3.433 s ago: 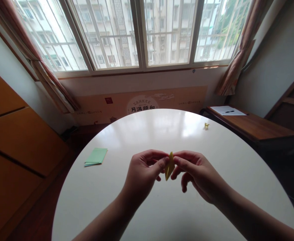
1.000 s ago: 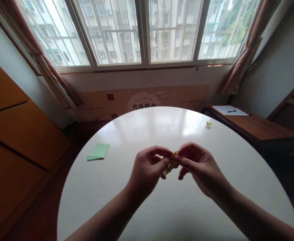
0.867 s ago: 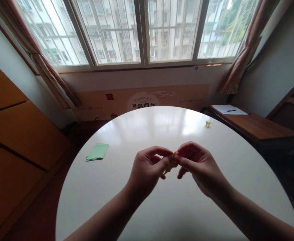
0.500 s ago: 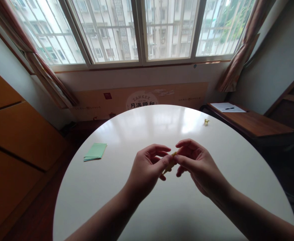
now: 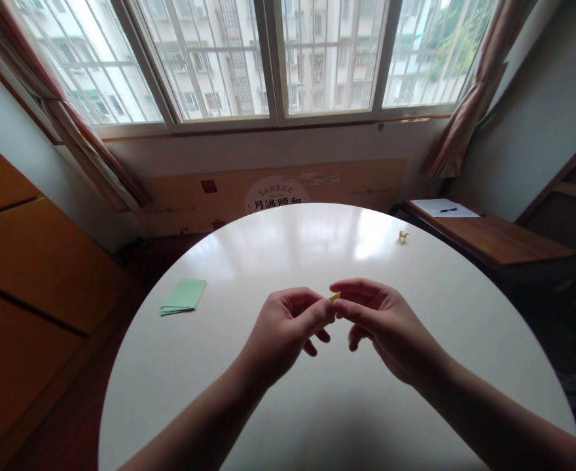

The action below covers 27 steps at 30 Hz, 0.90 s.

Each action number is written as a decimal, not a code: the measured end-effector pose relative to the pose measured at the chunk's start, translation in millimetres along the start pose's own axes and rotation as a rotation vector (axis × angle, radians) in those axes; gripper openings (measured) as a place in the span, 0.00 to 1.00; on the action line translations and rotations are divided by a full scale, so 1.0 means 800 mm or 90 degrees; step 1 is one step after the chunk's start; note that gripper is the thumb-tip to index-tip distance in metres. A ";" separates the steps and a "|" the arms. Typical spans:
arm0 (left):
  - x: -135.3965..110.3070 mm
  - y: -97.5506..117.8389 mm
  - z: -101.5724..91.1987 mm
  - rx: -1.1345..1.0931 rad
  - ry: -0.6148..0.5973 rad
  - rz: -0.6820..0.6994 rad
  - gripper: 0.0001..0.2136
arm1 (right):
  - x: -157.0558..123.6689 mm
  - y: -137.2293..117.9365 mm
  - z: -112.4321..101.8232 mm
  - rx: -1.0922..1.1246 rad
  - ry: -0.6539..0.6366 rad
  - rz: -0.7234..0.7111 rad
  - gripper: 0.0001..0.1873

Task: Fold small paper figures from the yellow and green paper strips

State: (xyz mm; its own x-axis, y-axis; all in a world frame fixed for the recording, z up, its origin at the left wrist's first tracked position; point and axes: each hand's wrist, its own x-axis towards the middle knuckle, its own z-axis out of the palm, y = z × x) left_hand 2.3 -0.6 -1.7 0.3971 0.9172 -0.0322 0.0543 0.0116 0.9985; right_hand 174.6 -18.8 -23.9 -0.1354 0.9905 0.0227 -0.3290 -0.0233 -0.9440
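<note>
Between my fingertips is a small piece of folded yellow paper (image 5: pixel 334 297), mostly hidden by the fingers; only a pointed tip shows. My left hand (image 5: pixel 290 327) pinches it between thumb and fingers from the left. From the right, my right hand (image 5: pixel 379 317) has its thumb and index finger closed at the tip of the same paper, its lower fingers curled loosely. Both hands are held above the white round table (image 5: pixel 268 418), near its middle. A small folded yellow paper figure (image 5: pixel 403 237) stands farther off at the back right.
A stack of green paper sheets (image 5: pixel 184 296) lies on the table's left side. Beyond the right edge stands a wooden side table (image 5: pixel 518 235) bearing a white sheet (image 5: pixel 432 208) and a pen (image 5: pixel 448 210). Wooden cabinets (image 5: pixel 23 275) are at the left, a barred window behind.
Both hands have shifted slightly, and the fingers have closed farther over the yellow paper, so less of it shows. My right index finger has moved left over its tip.
</note>
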 end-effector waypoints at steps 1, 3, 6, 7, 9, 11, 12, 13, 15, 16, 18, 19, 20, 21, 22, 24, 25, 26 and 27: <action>0.000 0.001 0.000 0.008 -0.001 0.002 0.12 | 0.000 0.000 0.000 0.000 -0.009 0.021 0.13; 0.000 0.003 -0.001 0.024 -0.003 0.002 0.12 | 0.001 0.000 -0.001 -0.003 -0.020 0.051 0.12; 0.000 0.004 -0.003 0.045 -0.002 -0.006 0.12 | 0.001 0.001 -0.003 -0.007 -0.022 0.066 0.12; 0.000 0.004 -0.003 0.051 -0.002 -0.009 0.12 | 0.001 0.002 -0.003 -0.011 -0.019 0.063 0.12; 0.000 0.004 -0.004 0.068 -0.005 -0.012 0.13 | 0.001 0.003 -0.003 -0.024 -0.013 0.045 0.12; 0.000 0.004 -0.005 0.086 -0.008 -0.014 0.14 | 0.002 0.003 -0.002 -0.035 -0.003 0.022 0.12; 0.000 0.004 -0.004 0.093 -0.008 -0.013 0.15 | 0.002 0.004 -0.002 -0.038 0.003 0.012 0.13; 0.000 0.004 -0.004 0.099 -0.008 -0.013 0.15 | 0.002 0.004 -0.001 -0.040 0.009 0.004 0.13; 0.000 0.004 -0.002 0.098 -0.008 -0.013 0.14 | 0.002 0.006 -0.001 -0.043 0.021 -0.009 0.13; -0.001 0.005 -0.002 0.092 -0.011 -0.014 0.14 | 0.002 0.006 -0.001 -0.044 0.027 -0.015 0.13; -0.001 0.005 0.000 0.080 -0.019 -0.021 0.13 | 0.002 0.006 -0.001 -0.045 0.041 -0.029 0.12; -0.001 0.005 0.001 0.079 -0.020 -0.022 0.12 | 0.002 0.006 -0.001 -0.044 0.047 -0.036 0.12; -0.001 0.004 0.001 0.082 -0.017 -0.023 0.12 | 0.002 0.006 -0.001 -0.043 0.051 -0.044 0.12; -0.001 0.004 0.001 0.089 -0.010 -0.022 0.12 | 0.002 0.006 0.000 -0.043 0.053 -0.051 0.12; -0.002 0.004 0.001 0.094 -0.001 -0.019 0.12 | 0.001 0.006 0.000 -0.044 0.054 -0.057 0.11; -0.002 0.004 0.001 0.089 0.012 -0.016 0.12 | 0.001 0.006 0.002 -0.051 0.048 -0.059 0.11; -0.003 0.004 0.001 0.080 0.014 -0.017 0.12 | 0.001 0.006 0.002 -0.054 0.044 -0.057 0.11; -0.003 0.005 0.001 0.069 0.012 -0.019 0.12 | 0.001 0.006 0.003 -0.055 0.040 -0.052 0.11; -0.002 0.005 0.000 0.058 0.009 -0.023 0.12 | 0.001 0.006 0.003 -0.055 0.038 -0.048 0.11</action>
State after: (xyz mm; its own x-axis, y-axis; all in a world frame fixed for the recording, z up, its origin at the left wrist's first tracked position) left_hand 2.0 -2.3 2.5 0.3804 0.9223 -0.0674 0.1518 0.0096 0.9884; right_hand 170.9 -18.5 -27.8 -0.0573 0.9954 0.0774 -0.2534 0.0605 -0.9655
